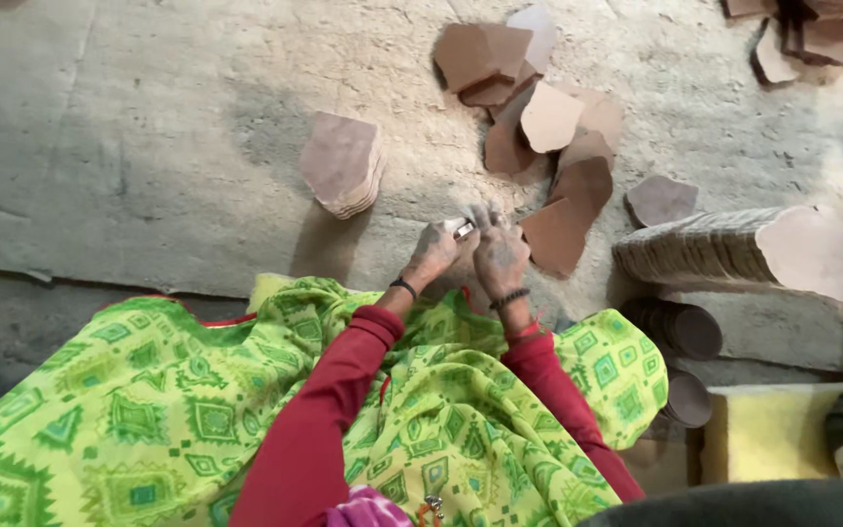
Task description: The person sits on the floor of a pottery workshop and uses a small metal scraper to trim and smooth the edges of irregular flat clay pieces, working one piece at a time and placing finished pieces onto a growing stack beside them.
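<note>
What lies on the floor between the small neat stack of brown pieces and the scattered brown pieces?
Head view: only bare floor lies between the small stack and the scattered pieces.

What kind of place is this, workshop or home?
Likely an informal floor-level workshop. Bare concrete floor, a long stacked row of flat brown cut pieces, more loose pieces scattered about. Both hands, left hand and right hand, meet over something small.
</note>
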Motion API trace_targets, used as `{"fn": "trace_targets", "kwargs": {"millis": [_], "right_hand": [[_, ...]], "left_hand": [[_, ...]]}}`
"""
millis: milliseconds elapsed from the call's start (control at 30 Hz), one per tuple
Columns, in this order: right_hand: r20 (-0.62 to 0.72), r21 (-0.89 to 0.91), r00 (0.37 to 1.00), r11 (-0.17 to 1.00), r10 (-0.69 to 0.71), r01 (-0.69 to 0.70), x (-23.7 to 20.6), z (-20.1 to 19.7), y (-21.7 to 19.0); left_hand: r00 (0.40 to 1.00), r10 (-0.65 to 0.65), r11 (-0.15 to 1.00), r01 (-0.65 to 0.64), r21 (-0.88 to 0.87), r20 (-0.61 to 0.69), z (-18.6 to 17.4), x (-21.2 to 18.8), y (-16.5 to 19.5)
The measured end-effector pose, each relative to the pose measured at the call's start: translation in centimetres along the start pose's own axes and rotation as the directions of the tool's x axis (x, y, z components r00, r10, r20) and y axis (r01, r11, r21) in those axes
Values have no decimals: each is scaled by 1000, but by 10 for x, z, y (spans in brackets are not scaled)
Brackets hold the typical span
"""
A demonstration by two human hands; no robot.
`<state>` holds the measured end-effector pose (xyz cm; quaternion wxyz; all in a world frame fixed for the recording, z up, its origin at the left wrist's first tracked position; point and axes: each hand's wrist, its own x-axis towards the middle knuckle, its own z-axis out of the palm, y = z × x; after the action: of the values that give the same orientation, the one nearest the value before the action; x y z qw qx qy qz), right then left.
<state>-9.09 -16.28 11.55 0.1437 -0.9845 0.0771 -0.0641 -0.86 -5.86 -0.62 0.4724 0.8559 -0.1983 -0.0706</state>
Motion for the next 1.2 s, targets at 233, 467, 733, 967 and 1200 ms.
{"fn": "trace_targets", "kwargs": {"millis": [233, 467, 733, 967, 1200], "right_hand": [[4, -37, 1000, 999, 5, -5, 5, 8, 5], [-269, -57, 937, 975, -221, 213, -1, 10, -2], [125, 161, 990, 983, 70, -90, 22, 54, 54], [388, 644, 803, 490, 453, -588, 36, 81, 99], [-171, 246, 974, 964, 147, -102, -2, 97, 39]], "left_hand": [[996, -75, 994, 70, 78, 57, 5, -12, -5], [993, -103, 995, 102, 10, 51, -3, -9, -11], [999, 36, 998, -35, -43, 22, -2, -20, -5], [990, 110, 984, -96, -151, 90, -34, -31, -8], [995, 99, 972, -98, -215, -7, -37, -44, 4]]}}
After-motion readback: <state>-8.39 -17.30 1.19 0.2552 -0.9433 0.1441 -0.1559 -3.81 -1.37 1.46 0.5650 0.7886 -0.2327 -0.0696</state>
